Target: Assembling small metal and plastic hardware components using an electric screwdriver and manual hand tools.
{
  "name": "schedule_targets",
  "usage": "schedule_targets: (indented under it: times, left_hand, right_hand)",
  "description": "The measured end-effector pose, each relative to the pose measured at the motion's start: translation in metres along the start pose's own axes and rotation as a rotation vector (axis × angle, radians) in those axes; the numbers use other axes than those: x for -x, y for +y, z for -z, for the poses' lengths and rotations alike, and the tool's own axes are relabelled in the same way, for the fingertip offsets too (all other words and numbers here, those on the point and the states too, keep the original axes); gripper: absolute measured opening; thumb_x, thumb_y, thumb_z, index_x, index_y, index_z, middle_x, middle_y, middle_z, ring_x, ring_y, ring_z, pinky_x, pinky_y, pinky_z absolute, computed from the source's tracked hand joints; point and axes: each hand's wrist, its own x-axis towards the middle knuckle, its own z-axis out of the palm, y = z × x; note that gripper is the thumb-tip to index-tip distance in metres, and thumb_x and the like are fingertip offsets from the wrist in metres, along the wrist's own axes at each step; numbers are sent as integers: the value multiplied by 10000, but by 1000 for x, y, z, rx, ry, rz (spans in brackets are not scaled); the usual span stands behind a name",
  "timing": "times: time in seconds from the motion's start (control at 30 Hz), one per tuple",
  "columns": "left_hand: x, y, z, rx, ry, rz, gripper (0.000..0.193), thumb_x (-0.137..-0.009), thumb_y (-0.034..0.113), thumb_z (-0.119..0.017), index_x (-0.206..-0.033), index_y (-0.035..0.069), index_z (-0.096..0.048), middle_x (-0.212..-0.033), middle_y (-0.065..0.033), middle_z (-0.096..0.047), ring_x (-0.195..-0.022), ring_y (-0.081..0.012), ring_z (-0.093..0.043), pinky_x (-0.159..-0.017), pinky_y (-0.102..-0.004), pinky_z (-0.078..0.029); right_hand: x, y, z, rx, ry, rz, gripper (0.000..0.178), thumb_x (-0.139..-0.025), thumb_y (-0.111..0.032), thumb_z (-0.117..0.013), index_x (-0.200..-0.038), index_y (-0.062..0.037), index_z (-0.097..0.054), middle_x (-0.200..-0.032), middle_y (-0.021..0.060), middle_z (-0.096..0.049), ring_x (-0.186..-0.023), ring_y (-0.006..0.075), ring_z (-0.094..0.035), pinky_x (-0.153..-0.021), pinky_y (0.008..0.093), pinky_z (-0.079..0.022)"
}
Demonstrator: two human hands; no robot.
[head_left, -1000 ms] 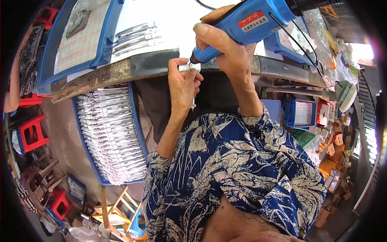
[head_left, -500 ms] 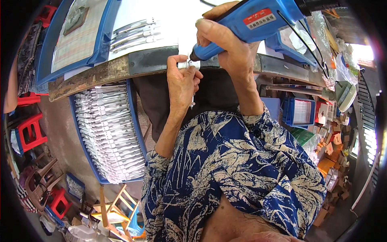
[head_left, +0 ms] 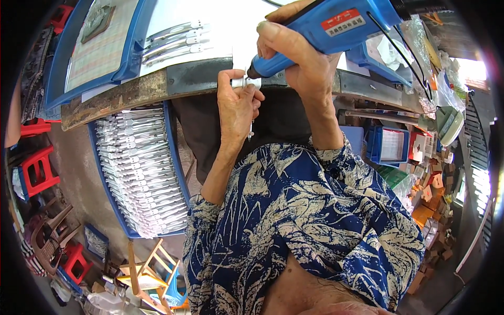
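My right hand (head_left: 304, 58) is wrapped round a blue electric screwdriver (head_left: 336, 26), tilted with its dark nose down to the left. That nose meets the white head (head_left: 254, 83) of a slim white-and-silver piece, possibly a drawing compass. My left hand (head_left: 236, 105) pinches this piece between thumb and fingers at the table's front edge. Its thin pointed metal end (head_left: 250, 134) shows below my fingers; the middle is hidden by the hand. Several similar slim pieces (head_left: 176, 44) lie side by side on the white tabletop, left of my hands.
Below the table at left stands a blue crate (head_left: 173, 152) packed with similar pieces. A blue tray (head_left: 126, 63) sits on the table's left end, another blue tray (head_left: 362, 58) on the right. Red stools (head_left: 39, 170) stand far left; small boxes (head_left: 433, 194) are heaped at right.
The screwdriver's body has shifted slightly right and its cord has swung a little. The left hand holds the piece in about the same place.
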Motion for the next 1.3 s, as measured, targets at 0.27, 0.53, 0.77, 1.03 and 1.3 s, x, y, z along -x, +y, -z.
schedule_targets:
  times: [0.27,0.53,0.77,1.03,1.3]
  left_hand:
    - [-1,0,2,11,-11,0,200,-879,15,-476,-1038,62,-364,-623,-59,-549,-451,-43,-419,-369,-173,-318]
    - [1,-7,-1,43,8,-24,180,-873,6,-474,-1010,54,-367,-612,-59,-535,-443,-46,-411,-360,-179,-304]
    - [-2,-6,1,85,14,-24,172,-865,-29,-448,-999,34,-360,-607,-81,-529,-411,-48,-387,-344,-198,-280]
    - [-2,1,3,103,11,-14,184,-870,-33,-450,-1000,48,-349,-611,-94,-524,-392,-62,-384,-334,-207,-258]
    - [-1,-1,3,61,-4,13,186,-853,-4,-456,-1006,38,-360,-606,-81,-539,-431,-61,-418,-349,-198,-295]
  right_hand:
    - [4,-6,-3,183,-46,-213,103,-775,-46,-612,-840,20,-566,-583,78,-569,-510,144,-577,-496,257,-479]
    - [15,-5,-10,323,-4,-274,125,-718,-61,-672,-786,22,-607,-606,59,-598,-513,119,-587,-464,213,-464]
    - [14,-3,-23,356,104,-372,172,-680,-153,-728,-760,-38,-628,-733,44,-638,-662,118,-622,-577,270,-514]
    - [2,-11,-28,436,81,-405,101,-689,-15,-682,-766,17,-623,-551,36,-584,-483,78,-565,-454,197,-455]
    - [9,-20,-4,158,193,-489,209,-672,-135,-754,-785,-13,-627,-704,60,-634,-610,112,-618,-560,226,-514]
